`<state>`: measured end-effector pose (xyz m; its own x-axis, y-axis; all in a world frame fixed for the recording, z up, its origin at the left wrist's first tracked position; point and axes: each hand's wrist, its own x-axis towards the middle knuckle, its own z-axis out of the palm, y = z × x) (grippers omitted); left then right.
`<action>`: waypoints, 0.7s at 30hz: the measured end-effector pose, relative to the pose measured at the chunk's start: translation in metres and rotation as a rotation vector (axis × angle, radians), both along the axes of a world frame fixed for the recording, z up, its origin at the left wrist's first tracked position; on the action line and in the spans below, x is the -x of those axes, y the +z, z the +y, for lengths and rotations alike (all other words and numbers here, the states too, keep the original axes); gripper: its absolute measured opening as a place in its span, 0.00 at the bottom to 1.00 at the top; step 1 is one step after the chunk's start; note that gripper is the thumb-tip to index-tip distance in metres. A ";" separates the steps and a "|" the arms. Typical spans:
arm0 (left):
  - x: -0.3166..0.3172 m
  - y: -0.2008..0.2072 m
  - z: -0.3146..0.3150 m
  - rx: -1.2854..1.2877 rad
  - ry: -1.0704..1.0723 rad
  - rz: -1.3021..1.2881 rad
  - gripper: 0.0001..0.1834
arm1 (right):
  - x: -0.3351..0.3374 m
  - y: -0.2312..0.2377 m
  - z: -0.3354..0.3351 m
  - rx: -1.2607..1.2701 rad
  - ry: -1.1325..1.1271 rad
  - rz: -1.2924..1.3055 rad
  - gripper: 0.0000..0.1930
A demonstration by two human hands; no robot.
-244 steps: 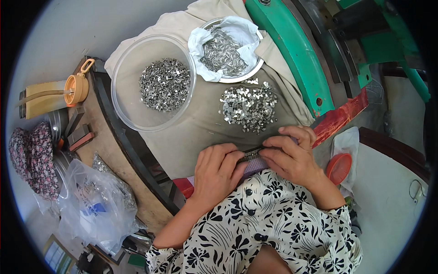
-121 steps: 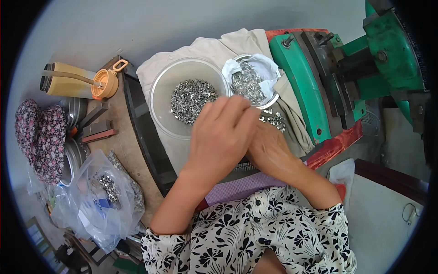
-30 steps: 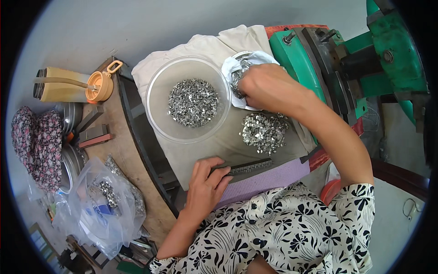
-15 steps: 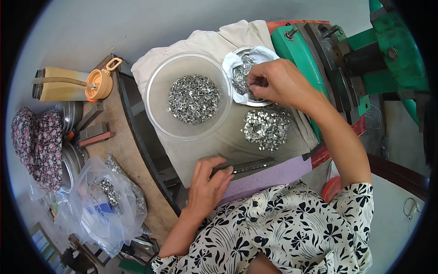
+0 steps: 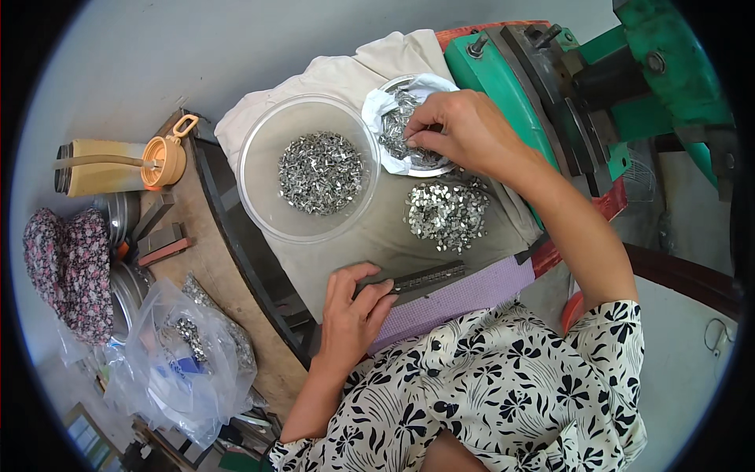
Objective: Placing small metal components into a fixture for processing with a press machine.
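Observation:
My left hand (image 5: 351,318) is closed around the left end of a dark slotted metal bar (image 5: 429,277), which lies along the near edge of the cloth-covered surface. My right hand (image 5: 460,130) reaches over a bowl lined with white plastic (image 5: 380,102). Thumb and forefinger are pinched together above thin shiny metal pins (image 5: 397,118) in that bowl; what lies between the fingertips is too small to make out. Below the bowl is a loose pile of small flat silver pieces (image 5: 447,216). To its left stands a clear round tub (image 5: 255,189) with many small metal parts (image 5: 321,173).
A green machine (image 5: 495,94) with dark steel plates stands at the right. On the wooden table (image 5: 228,291) at left are a clear plastic bag (image 5: 157,346) of metal parts, metal blocks (image 5: 163,240) and a bottle with an orange lid (image 5: 163,161). Purple mesh (image 5: 472,295) borders the cloth.
My right hand stays at the lined bowl, its thumb and forefinger now pinched more visibly above the pins. My left hand keeps its hold on the bar. The whole view has shifted slightly.

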<state>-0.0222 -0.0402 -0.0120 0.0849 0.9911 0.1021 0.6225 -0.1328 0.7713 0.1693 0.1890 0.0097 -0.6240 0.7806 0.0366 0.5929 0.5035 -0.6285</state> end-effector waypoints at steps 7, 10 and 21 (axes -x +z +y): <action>0.001 0.000 0.000 -0.006 -0.007 0.005 0.16 | 0.002 0.012 -0.007 0.039 -0.140 0.032 0.07; 0.000 0.000 0.001 -0.012 -0.013 0.016 0.16 | -0.001 0.007 -0.007 0.058 -0.182 0.062 0.08; 0.000 0.002 -0.001 -0.015 -0.022 0.055 0.15 | 0.002 0.006 -0.005 0.041 -0.130 -0.050 0.08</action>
<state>-0.0227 -0.0417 -0.0098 0.1121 0.9874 0.1119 0.6606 -0.1581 0.7339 0.1668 0.1835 0.0155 -0.5177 0.8552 -0.0254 0.6824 0.3948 -0.6153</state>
